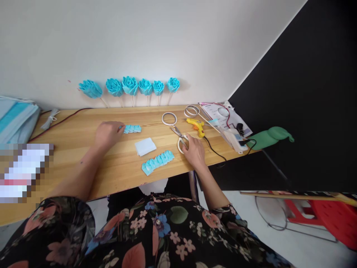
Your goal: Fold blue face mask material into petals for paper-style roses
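I judge I am between cuts and folds on the blue paper pieces: my left hand point(107, 134) rests on the worktop point(83, 149) at about ten o'clock from me, fingers curled loosely down with the tips touching the near end of a small pleated blue strip point(132, 128). It pins that strip rather than lifts it; the hand is half closed, gripping nothing firmly as far as I can see.

My right hand point(193, 150) lies at about one o'clock, fingers bent over the white handles of the scissors point(180, 138), whose blades point away toward eleven o'clock. The hand touches the loops, but I cannot tell whether my fingers are through them yet.

Between my hands lie a white folded pad point(145, 146) and, nearer the worktop's edge, a longer pleated blue strip point(157, 162), both lying free. Past the scissors at twelve o'clock sits a ring of white tape point(169, 119), and just to its right a yellow glue gun point(196, 126) with its cord trailing off the edge.

Against the wall at twelve o'clock lean six blue paper roses point(130, 85) on sticks.

The next move, I think, calls for a proper grip through the scissor loops and for bringing the small strip to the blades.
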Available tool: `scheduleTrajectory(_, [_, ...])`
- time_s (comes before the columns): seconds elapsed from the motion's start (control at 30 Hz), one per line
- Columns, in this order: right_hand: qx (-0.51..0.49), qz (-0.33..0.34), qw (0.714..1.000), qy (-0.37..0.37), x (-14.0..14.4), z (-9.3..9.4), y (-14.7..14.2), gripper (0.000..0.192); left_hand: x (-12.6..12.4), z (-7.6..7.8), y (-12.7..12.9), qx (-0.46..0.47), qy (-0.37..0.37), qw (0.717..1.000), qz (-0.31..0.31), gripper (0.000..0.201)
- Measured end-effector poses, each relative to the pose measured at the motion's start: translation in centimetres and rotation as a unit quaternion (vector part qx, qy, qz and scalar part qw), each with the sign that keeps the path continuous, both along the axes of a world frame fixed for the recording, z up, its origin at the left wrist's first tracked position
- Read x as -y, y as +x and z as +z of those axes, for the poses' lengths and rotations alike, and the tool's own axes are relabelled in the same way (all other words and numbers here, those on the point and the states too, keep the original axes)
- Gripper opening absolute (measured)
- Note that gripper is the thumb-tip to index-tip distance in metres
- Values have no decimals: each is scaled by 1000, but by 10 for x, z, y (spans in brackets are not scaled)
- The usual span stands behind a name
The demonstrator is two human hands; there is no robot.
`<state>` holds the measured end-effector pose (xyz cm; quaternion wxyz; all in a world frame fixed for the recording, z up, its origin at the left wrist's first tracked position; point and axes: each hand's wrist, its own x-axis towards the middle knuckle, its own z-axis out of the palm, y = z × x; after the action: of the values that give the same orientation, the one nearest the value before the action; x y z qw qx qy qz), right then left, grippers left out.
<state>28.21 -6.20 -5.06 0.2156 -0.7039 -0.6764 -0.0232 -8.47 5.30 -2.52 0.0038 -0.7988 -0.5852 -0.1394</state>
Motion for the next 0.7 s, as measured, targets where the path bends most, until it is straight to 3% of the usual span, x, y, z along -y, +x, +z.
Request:
scheduleTrajectory(0.27, [-8, -19, 1000, -3, -3, 2, -6, 54, -1, 1, 0, 14, -8, 1000, -1, 40])
scheduleTrajectory(0.5, [-14, 36, 997, 64, 5, 18, -5, 38, 4, 5, 7, 10, 4, 1000, -8, 41])
scheduleTrajectory(0.6, [-36, 92, 994, 56, 2, 30, -21, 33, 7, 6, 11, 13, 1, 999, -34, 42])
scheduleTrajectory(0.7, [-40, 212, 977, -5, -9, 36, -48, 29, 8, 6, 14, 28, 0, 998, -53, 41])
